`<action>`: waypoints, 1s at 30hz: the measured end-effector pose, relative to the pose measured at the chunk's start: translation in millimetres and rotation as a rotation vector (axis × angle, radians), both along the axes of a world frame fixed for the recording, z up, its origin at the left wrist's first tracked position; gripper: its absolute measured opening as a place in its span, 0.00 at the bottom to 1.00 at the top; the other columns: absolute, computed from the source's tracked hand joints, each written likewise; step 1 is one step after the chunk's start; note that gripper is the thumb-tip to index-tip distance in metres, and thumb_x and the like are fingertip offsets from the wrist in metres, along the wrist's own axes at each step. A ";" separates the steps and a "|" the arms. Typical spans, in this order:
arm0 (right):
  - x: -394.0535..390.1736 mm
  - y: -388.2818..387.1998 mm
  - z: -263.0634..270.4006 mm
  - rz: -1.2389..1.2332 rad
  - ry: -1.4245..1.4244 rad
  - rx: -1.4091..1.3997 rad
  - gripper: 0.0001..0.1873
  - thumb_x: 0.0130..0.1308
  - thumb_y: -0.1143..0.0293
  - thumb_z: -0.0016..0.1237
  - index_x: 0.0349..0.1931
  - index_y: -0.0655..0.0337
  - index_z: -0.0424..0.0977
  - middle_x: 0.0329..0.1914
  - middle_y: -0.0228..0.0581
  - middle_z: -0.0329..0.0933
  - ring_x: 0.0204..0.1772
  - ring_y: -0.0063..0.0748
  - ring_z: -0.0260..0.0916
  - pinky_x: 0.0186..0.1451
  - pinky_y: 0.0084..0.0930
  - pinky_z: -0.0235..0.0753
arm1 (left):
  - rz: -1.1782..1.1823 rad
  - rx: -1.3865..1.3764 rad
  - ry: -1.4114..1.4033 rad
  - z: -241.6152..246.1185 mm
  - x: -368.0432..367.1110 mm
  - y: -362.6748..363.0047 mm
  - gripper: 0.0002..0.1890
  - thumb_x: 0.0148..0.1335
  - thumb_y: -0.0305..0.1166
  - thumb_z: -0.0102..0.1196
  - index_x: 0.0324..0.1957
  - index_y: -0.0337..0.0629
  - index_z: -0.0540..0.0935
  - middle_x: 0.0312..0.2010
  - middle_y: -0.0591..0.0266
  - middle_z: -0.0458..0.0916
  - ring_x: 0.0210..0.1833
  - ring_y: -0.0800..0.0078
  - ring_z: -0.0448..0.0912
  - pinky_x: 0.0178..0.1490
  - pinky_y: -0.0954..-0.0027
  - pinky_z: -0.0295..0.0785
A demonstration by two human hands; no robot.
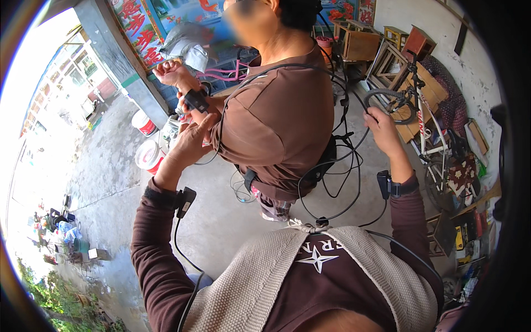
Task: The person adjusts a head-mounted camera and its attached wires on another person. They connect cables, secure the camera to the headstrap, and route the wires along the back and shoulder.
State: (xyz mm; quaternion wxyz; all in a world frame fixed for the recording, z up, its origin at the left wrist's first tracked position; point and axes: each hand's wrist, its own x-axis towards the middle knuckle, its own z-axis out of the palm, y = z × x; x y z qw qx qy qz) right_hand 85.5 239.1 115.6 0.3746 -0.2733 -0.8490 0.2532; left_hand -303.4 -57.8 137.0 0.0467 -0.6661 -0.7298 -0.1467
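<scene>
My right hand (381,126) grips a black cable (360,143) that loops down toward the floor. My left hand (186,141) is raised beside the other person's upper arm, close to a black wrist device (196,101) on that person's forearm. Some of its fingers are hidden, and whether it touches the sleeve is not clear. The other person, in a brown top (286,108), stands before me with one hand (172,74) lifted. A cable (274,68) runs across that person's shoulder. Black modules are strapped at my left wrist (186,202) and my right wrist (384,184).
At right lean a white bicycle (427,120) and stacked wooden furniture (386,62). Paint buckets (149,157) stand on the concrete floor (207,195) by a pillar (120,58). A pink bicycle frame (226,72) is behind the person. More cables (330,186) hang between us.
</scene>
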 end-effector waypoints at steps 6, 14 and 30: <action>2.3 -2.7 -4.1 -0.001 -0.011 0.023 0.07 0.66 0.73 0.45 0.37 0.68 0.70 0.23 0.35 0.70 0.28 0.24 0.66 0.34 0.21 0.67 | -0.021 0.257 0.053 -15.0 -12.2 -6.4 0.19 0.45 0.22 0.60 0.44 0.44 0.80 0.37 0.61 0.78 0.47 0.58 0.73 0.51 0.62 0.68; 7.0 -1.2 -10.2 0.046 0.055 -0.012 0.06 0.65 0.73 0.46 0.37 0.68 0.70 0.23 0.37 0.70 0.27 0.24 0.65 0.34 0.21 0.67 | 0.269 0.491 -0.126 -20.5 -30.3 -25.4 0.22 0.49 0.17 0.55 0.49 0.40 0.77 0.54 0.53 0.71 0.52 0.58 0.74 0.53 0.63 0.71; 13.1 11.9 -35.4 0.125 0.063 -0.152 0.08 0.70 0.72 0.39 0.43 0.68 0.68 0.30 0.30 0.65 0.33 0.19 0.61 0.39 0.18 0.64 | 0.288 0.665 -1.345 -41.7 -21.3 -57.5 0.21 0.66 0.32 0.50 0.59 0.36 0.67 0.31 0.64 0.77 0.30 0.82 0.74 0.34 0.80 0.70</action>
